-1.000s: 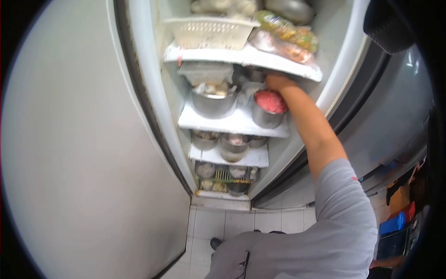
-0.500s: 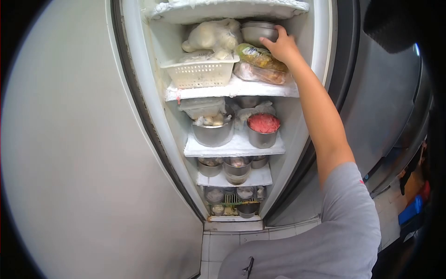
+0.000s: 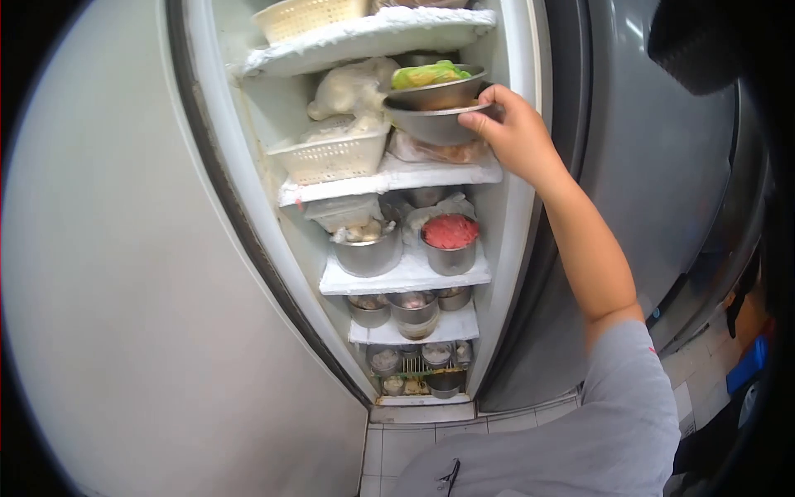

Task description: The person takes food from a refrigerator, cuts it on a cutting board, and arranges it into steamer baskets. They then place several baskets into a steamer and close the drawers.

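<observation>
My right hand [image 3: 520, 137] pinches the right rim of a metal bowl [image 3: 435, 126], thumb on the outside and fingers curled over the edge. A second metal bowl [image 3: 447, 93] sits on top of it, with a green leafy-looking item [image 3: 429, 74] in it. Both bowls are at the front of the frosted upper shelf, overlapping a clear bag of pale pinkish food [image 3: 443, 151] in this view. To their left are a white perforated basket [image 3: 330, 160] and a plastic bag with pale contents [image 3: 352, 87]. My left hand is out of view.
An open freezer door [image 3: 99, 248] stands on the left. Below, a metal pot of pink-red food [image 3: 450, 261] and a larger pot [image 3: 364, 255] share a frosted shelf [image 3: 389, 282]. Lower shelves hold several metal containers. A cream basket [image 3: 302, 21] stands on the top shelf.
My right hand has drawn the stacked bowls forward from the back of the shelf, so their contents show. The yellow-green bag is no longer visible in its earlier place. The view has shifted upward.
</observation>
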A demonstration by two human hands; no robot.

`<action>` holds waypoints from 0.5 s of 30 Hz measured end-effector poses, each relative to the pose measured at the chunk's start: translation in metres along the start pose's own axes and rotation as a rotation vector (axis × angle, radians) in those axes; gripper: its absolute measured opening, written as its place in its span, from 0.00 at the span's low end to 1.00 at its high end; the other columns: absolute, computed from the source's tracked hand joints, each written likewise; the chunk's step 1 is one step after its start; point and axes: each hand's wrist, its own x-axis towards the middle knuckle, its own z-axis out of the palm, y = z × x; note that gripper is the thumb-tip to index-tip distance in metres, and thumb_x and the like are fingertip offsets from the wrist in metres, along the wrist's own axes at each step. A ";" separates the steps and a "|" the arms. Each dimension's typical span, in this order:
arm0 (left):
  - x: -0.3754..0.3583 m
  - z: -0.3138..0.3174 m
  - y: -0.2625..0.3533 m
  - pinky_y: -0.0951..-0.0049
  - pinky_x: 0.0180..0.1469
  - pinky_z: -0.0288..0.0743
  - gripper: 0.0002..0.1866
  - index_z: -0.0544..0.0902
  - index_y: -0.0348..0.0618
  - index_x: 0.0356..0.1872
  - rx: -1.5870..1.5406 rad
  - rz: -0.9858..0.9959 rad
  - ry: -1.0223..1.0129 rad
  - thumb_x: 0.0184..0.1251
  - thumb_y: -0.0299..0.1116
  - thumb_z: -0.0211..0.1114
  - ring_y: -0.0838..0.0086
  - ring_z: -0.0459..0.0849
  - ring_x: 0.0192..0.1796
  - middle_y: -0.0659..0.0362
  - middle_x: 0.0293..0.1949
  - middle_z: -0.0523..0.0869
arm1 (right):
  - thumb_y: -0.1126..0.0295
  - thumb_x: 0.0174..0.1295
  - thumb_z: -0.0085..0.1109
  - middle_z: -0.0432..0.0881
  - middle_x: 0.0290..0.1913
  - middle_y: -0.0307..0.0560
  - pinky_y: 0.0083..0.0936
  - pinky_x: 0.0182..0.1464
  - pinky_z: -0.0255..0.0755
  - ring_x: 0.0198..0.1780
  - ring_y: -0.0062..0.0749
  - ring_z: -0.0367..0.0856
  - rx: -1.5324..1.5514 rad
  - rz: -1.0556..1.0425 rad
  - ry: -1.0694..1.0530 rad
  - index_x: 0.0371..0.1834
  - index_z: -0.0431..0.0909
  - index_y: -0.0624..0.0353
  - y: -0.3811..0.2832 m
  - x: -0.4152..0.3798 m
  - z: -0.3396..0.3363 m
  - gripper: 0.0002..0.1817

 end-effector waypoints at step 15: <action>-0.091 0.358 0.082 0.63 0.68 0.75 0.12 0.87 0.41 0.40 -0.475 -0.385 -1.170 0.59 0.25 0.83 0.62 0.79 0.69 0.50 0.67 0.78 | 0.72 0.55 0.84 0.60 0.83 0.73 0.44 0.77 0.67 0.78 0.67 0.71 0.348 0.058 -0.163 0.42 0.78 0.56 0.003 -0.247 -0.073 0.20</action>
